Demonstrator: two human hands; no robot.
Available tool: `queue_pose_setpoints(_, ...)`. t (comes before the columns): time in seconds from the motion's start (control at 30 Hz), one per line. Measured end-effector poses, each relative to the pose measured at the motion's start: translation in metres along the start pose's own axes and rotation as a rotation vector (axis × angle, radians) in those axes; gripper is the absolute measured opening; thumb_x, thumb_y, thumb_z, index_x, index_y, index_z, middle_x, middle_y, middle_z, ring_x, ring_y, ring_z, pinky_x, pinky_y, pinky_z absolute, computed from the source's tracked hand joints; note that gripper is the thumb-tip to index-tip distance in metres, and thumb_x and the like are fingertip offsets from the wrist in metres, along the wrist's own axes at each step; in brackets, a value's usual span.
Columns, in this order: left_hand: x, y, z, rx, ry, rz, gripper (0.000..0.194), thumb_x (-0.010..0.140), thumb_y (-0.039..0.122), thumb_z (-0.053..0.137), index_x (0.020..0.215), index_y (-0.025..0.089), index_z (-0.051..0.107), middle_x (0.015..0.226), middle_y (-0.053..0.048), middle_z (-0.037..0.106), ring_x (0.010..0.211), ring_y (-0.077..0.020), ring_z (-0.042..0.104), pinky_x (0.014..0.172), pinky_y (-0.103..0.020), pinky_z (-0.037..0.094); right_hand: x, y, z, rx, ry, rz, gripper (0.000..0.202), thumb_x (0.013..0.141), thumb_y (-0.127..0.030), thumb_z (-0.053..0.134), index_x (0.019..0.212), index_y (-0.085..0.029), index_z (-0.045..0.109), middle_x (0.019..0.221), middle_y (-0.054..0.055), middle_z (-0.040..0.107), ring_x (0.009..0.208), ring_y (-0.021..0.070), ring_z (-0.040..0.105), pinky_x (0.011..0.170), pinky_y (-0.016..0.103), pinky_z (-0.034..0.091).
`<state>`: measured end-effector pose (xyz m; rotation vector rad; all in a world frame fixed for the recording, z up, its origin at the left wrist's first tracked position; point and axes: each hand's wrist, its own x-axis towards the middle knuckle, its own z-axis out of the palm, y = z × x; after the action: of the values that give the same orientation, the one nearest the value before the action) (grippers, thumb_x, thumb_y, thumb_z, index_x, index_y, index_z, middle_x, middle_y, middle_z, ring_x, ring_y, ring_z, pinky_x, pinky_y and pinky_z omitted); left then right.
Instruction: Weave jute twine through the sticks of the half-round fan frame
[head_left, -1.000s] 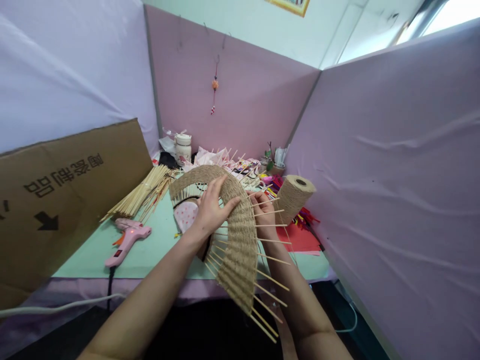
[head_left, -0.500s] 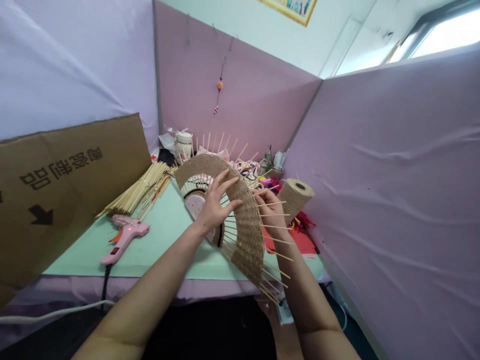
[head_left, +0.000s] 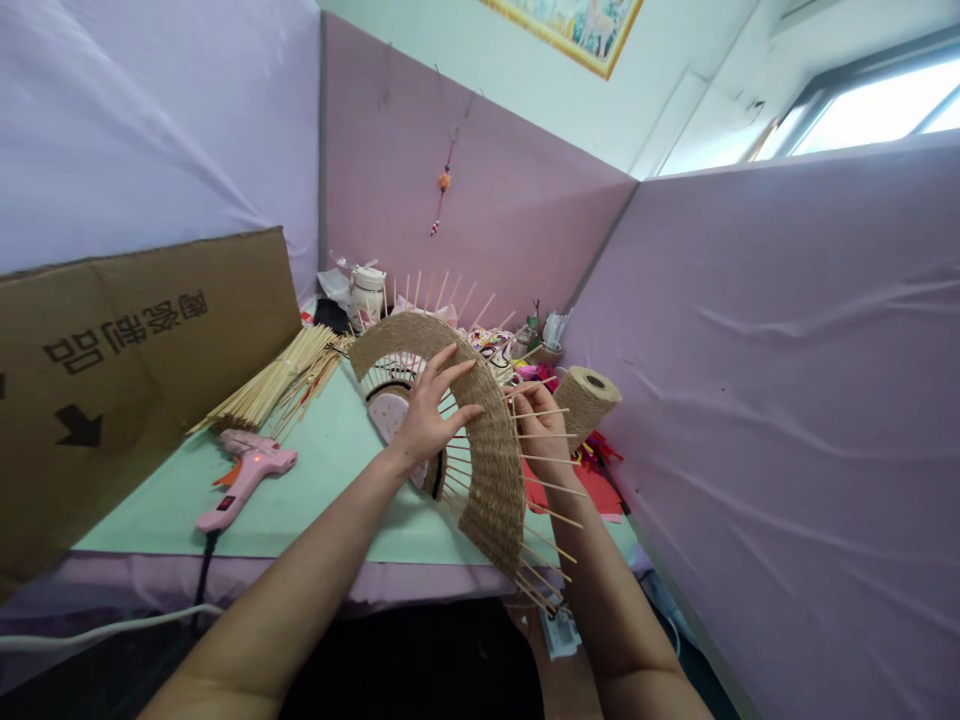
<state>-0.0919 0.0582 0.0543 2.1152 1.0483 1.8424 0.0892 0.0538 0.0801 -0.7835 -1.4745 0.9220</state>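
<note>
A fan-shaped woven piece with thin sticks standing out past its curved rim is tilted over the table. My left hand lies on its face with the fingers spread across the brown woven band. At the right rim my right hand has thumb and fingers pinched together among the stick ends; what lies between the fingertips is too small to make out. Just behind that hand is a roll of brown paper cord. Part of the fan's pale pink inner panel shows left of my left hand.
A pink glue gun with a cord rests on the green tabletop at the left. Beyond it are a bundle of sticks and a large cardboard sheet. A white jar stands at the back; red sheets lie at the right.
The camera view has tilted slightly upward. My hands and the fan have hardly moved; my right hand is still pinched at the rim.
</note>
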Motion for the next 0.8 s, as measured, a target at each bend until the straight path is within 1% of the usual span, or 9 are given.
queue_pose_setpoints(0.3,0.001,0.002,-0.001,-0.018,0.008,0.004,0.052,0.081,0.041,0.067,0.130,0.029,0.053,0.149,-0.010,0.038,0.139,-0.0276,0.035,0.113,-0.051,0.028,0.001,-0.006,0.000,-0.062,-0.011,-0.012,0.026,0.081,-0.047,0.063,0.083,-0.022,0.056,0.085,0.001,0.064,0.068,0.0119,0.055,0.060,0.023,0.044)
queue_pose_setpoints(0.4,0.001,0.002,-0.002,-0.018,0.010,0.009,0.053,0.081,0.040,0.067,0.130,0.029,0.052,0.149,-0.010,0.038,0.139,-0.0279,0.035,0.113,-0.051,0.028,0.003,-0.008,0.001,-0.070,-0.027,-0.028,0.024,0.081,-0.045,0.063,0.082,-0.022,0.057,0.082,0.000,0.063,0.067,0.0120,0.054,0.060,0.023,0.044)
queue_pose_setpoints(0.5,0.001,0.002,-0.004,-0.023,0.015,0.008,0.053,0.081,0.039,0.067,0.131,0.028,0.052,0.150,-0.010,0.037,0.140,-0.0278,0.034,0.113,-0.051,0.029,0.004,-0.011,0.004,-0.092,-0.039,-0.065,0.023,0.081,-0.044,0.063,0.081,-0.022,0.058,0.079,0.000,0.062,0.068,0.0122,0.054,0.062,0.024,0.044)
queue_pose_setpoints(0.63,0.000,0.004,-0.008,-0.032,0.015,0.000,0.053,0.082,0.037,0.066,0.132,0.028,0.050,0.151,-0.010,0.035,0.140,-0.0277,0.033,0.114,-0.051,0.027,0.004,-0.017,0.009,-0.093,-0.059,-0.069,0.024,0.081,-0.046,0.063,0.081,-0.022,0.058,0.079,0.000,0.062,0.067,0.0119,0.054,0.063,0.024,0.044)
queue_pose_setpoints(0.8,0.000,0.006,-0.012,-0.047,0.015,-0.012,0.054,0.082,0.036,0.065,0.133,0.027,0.049,0.151,-0.010,0.035,0.141,-0.0278,0.032,0.115,-0.051,0.026,0.004,-0.022,0.014,-0.087,-0.079,-0.071,0.028,0.080,-0.049,0.065,0.080,-0.022,0.057,0.074,-0.001,0.060,0.065,0.0118,0.052,0.062,0.025,0.044)
